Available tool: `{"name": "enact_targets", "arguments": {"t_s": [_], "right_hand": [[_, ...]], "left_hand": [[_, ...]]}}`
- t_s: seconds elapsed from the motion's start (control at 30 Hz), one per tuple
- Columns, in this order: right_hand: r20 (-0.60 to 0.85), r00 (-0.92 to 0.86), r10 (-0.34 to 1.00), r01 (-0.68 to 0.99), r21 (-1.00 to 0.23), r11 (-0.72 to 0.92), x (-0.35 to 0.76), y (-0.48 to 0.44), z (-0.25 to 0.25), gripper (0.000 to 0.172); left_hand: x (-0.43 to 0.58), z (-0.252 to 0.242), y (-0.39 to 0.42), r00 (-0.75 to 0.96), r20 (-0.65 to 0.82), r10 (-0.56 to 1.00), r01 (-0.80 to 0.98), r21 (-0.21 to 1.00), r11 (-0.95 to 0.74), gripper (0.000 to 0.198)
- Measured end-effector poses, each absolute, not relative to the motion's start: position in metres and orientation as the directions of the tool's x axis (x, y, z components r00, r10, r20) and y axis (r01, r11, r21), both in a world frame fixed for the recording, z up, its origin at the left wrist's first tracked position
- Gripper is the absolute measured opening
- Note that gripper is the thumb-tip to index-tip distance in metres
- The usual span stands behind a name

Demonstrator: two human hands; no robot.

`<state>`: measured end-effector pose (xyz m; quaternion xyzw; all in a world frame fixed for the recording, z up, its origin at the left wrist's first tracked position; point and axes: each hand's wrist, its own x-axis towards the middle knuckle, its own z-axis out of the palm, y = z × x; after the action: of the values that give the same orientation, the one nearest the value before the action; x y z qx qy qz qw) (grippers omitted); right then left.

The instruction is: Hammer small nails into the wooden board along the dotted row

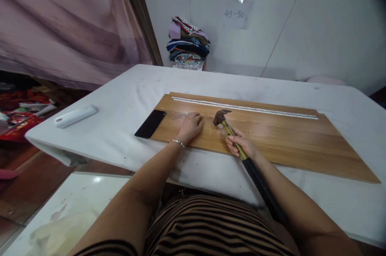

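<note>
A claw hammer (235, 138) with a rusty head and a yellow and black handle is gripped in my right hand (238, 142). Its head is over the middle of a wooden board (289, 139), but whether it touches the wood I cannot tell. My left hand (192, 125) rests on the board left of the hammer head, fingers loosely bent and pointing right; nothing shows in them. Several loose nails (180, 115) lie just beyond that hand. Small dark specks mark the board near the hammer. A white measuring tape (245, 107) stretches along the board's far side.
A black phone (150, 123) lies at the board's left edge. Farther left, a white long-handled object (75, 116) is on the white-covered table (114, 91). Folded cloths (188, 43) are stacked behind the table. A pink curtain (72, 19) hangs at left, and a white surface (75, 207) stands below.
</note>
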<state>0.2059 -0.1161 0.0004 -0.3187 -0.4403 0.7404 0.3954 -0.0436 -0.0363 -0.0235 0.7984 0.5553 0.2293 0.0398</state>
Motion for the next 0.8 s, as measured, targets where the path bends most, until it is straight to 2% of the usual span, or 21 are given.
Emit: {"name": "enact_targets", "arguments": {"t_s": [0.8], "right_hand": [[-0.137, -0.486, 0.863, -0.303, -0.900, -0.313, 0.205, -0.115, -0.005, 0.056]], "left_hand": [[-0.042, -0.022, -0.037, 0.268, 0.328, 0.906, 0.870, 0.321, -0.374, 0.025]]}}
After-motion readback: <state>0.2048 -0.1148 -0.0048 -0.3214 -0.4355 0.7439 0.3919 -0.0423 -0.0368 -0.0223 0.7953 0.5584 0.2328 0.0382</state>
